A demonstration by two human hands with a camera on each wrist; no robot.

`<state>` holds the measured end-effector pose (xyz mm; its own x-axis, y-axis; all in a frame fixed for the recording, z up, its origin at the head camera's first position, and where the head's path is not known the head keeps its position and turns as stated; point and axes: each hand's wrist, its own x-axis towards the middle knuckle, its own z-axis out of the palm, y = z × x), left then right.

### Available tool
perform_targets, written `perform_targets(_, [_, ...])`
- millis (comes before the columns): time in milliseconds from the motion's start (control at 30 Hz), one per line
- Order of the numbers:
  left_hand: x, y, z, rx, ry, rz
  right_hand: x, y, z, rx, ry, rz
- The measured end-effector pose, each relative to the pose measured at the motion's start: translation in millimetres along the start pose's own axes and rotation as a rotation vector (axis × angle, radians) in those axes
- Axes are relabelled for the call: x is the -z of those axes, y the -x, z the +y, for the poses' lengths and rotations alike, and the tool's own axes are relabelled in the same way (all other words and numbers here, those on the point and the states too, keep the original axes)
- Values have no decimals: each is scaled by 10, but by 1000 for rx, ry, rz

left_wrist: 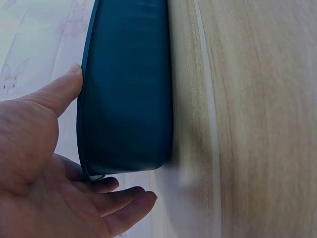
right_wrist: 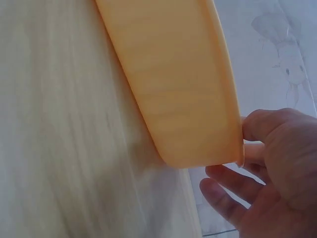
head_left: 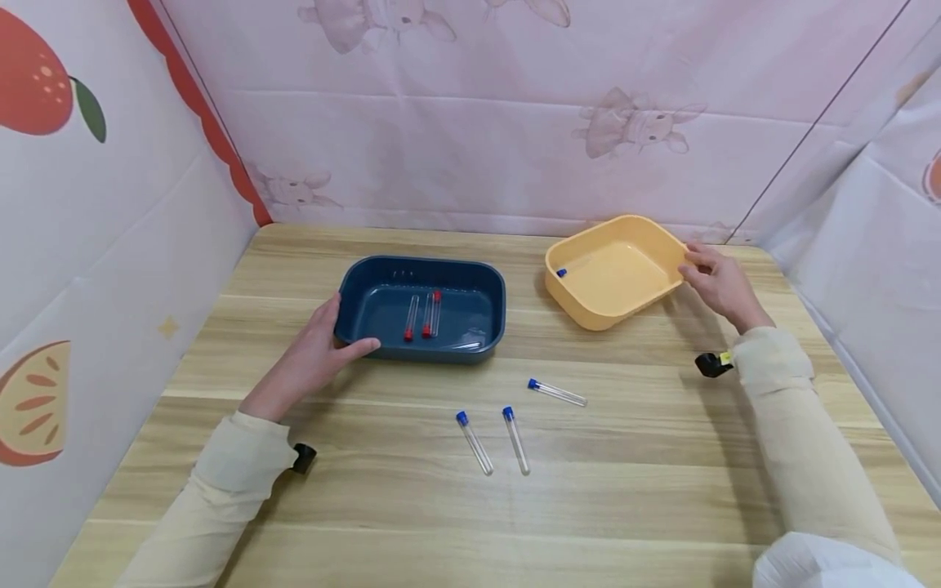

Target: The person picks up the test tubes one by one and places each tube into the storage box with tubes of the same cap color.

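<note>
My left hand [head_left: 312, 351] grips the near left corner of a navy plastic basin [head_left: 422, 356], its thumb at the front rim and its fingers along the left side. Inside lie several clear test tubes [head_left: 412, 314], red caps showing on three. At the right end of a yellow basin [head_left: 588, 317], my right hand [head_left: 724, 286] holds the rim between thumb and fingers. A blue-capped tube [head_left: 562, 273] lies in its left end. On the table in front are three more blue-capped tubes: a left one [head_left: 474, 443], a middle one [head_left: 517, 441] and a right one [head_left: 559, 392].
The wood-grain table [head_left: 353, 506] has a fabric backdrop with printed rabbits [head_left: 470, 155] behind it. Printed fabric also hangs at both sides. A small black device [head_left: 713, 364] sits at the right wrist, another [head_left: 304, 458] at the left.
</note>
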<state>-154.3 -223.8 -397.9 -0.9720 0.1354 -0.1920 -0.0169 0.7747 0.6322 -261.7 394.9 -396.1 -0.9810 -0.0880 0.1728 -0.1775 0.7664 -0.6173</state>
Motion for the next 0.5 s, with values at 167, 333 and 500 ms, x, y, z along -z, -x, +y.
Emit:
perform_targets(167, [3,9,8,9,3,-2,20,122,0,56,74,2])
perform_targets(333, [7,13,12,3,9,-2,65,255,-47,85,130,-43])
perform_targets(500, [6,9,9,-4,12,-5,105,399,-109,107,184,-93])
